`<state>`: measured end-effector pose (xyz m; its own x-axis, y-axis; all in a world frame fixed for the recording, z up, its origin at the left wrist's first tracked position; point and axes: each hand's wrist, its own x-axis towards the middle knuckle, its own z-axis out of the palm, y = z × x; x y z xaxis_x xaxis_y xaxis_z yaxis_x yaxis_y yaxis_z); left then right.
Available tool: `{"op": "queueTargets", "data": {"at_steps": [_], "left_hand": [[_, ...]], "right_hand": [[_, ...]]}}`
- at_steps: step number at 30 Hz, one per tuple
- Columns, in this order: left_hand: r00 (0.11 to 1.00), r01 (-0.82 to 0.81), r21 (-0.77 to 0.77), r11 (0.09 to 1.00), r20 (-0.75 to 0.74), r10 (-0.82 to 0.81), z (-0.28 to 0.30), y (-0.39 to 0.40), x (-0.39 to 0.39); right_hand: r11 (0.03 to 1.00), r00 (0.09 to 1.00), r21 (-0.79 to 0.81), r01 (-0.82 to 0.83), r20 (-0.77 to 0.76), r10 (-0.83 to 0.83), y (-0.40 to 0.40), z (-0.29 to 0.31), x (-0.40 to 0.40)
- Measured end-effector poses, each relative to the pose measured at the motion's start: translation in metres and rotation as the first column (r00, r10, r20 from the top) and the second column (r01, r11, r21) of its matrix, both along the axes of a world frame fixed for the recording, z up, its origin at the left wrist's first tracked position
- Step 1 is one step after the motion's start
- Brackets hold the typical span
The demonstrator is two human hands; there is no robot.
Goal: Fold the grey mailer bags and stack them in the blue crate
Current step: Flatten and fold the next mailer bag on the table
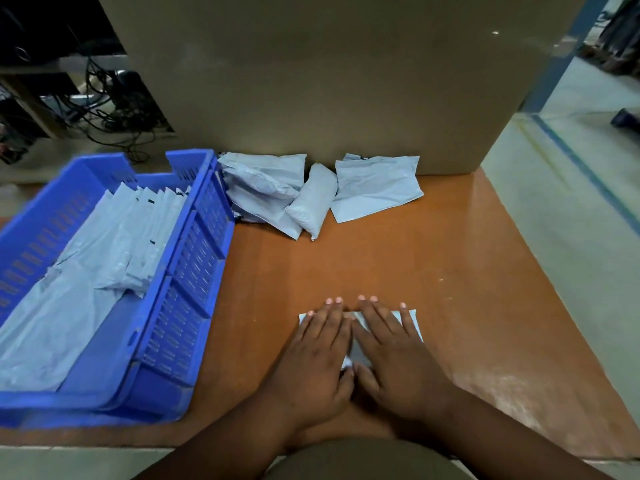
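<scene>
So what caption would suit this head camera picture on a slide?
Both hands, left and right, press a grey mailer bag flat on the table beside the blue crate of folded bags.

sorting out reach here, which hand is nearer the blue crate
Left. The left hand presses the folded mailer bag on the side toward the blue crate; the right hand lies beyond it.
</scene>
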<state>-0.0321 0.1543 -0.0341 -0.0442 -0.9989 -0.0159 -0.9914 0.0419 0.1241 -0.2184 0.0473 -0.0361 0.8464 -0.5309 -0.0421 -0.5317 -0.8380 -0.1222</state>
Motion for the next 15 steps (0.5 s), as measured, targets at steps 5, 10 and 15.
{"op": "queueTargets", "data": {"at_steps": [5, 10, 15], "left_hand": [[0.995, 0.046, 0.115, 0.992, 0.08, -0.056, -0.013, 0.006, -0.008], [0.994, 0.044, 0.142, 0.989, 0.094, -0.058, -0.012, 0.009, -0.001], [0.997, 0.027, 0.151, 0.988, 0.061, -0.037, -0.014, 0.013, 0.004]], "right_hand": [[1.0, 0.996, 0.02, -0.016, -0.085, 0.018, 0.002, -0.014, -0.026], [1.0, 0.997, 0.029, 0.004, -0.072, -0.002, -0.001, -0.016, -0.031], [0.998, 0.997, 0.065, 0.006, -0.079, -0.001, -0.002, -0.015, -0.038]]}}
